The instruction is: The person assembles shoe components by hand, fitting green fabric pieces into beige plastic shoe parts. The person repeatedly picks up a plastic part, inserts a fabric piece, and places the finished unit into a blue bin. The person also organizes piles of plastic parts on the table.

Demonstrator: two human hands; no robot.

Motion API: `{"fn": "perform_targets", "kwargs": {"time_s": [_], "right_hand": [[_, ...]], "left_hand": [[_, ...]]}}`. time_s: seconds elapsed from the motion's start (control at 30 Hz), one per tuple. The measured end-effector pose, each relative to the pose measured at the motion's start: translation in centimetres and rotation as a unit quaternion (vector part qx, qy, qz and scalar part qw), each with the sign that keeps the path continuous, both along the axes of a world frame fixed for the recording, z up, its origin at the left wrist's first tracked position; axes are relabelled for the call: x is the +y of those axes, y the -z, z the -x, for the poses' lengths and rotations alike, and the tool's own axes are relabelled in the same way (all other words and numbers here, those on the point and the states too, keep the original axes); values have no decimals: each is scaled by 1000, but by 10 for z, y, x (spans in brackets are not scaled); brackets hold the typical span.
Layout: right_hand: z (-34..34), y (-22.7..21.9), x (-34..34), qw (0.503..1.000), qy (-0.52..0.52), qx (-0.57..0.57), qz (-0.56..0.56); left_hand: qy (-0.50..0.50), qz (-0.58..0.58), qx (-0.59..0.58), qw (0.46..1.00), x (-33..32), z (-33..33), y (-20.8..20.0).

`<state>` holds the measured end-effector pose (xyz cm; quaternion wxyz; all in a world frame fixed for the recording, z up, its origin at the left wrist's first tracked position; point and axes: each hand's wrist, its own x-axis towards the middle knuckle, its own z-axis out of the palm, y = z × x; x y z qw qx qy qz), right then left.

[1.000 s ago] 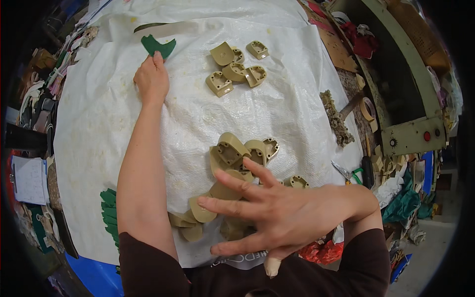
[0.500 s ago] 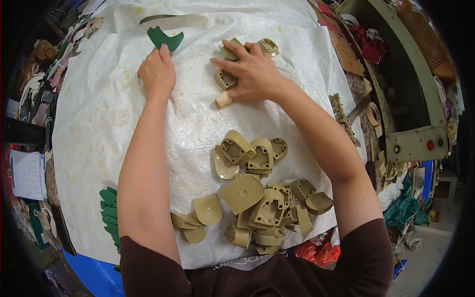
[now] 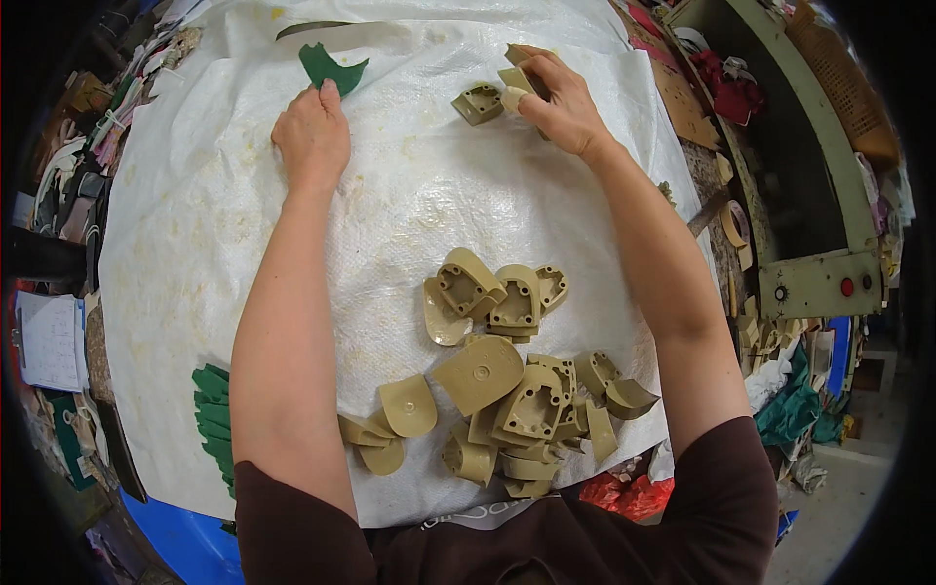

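Note:
Pinched in my left hand (image 3: 314,135) is a curved green piece (image 3: 331,72) of thin sheet, leather or cloth. My right hand (image 3: 565,105), its thumb capped with a pale wrap, is closed round khaki shoe heels (image 3: 517,80); how many it holds is partly hidden. Just left of that hand, a single heel (image 3: 478,103) lies with its hollow side showing. Nearer to me, between my forearms, more khaki heels (image 3: 480,370) are heaped, some hollow side up and some standing or overlapping.
A white woven sheet (image 3: 390,224) covers the table. Green pieces (image 3: 214,419) lie stacked beside my left forearm. A dark curved strip (image 3: 312,27) rests at the far edge. On the right stands a green metal machine (image 3: 819,283) near a tape roll (image 3: 735,224); clutter lines the left.
My right hand has gone from spread over the heels to gripping some, moving right and leaving one behind. My left hand has shifted slightly with the green piece.

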<state>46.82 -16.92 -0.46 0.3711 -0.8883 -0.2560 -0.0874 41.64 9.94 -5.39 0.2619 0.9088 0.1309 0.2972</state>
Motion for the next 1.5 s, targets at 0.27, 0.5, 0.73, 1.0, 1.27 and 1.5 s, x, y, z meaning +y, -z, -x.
{"fn": "perform_targets", "kwargs": {"time_s": [0.27,0.5,0.73,1.0,1.27,1.5], "right_hand": [[-24,-13,-32,918,160,112,-344],[-35,7,-12,968,121,-66,211],[-36,-5,-8,974,131,-8,187],[-54,-1,-82,876,311,158,-334],[-15,-22,2,983,41,-163,71],[17,-8,57,954,70,-88,278]], "left_hand": [[9,30,-21,999,1,3,2],[5,25,-15,1000,1,2,1],[10,39,-28,999,3,2,3],[4,17,-17,1000,-1,1,0],[-8,30,-10,999,3,4,-1],[3,45,-3,999,3,2,0]]}}
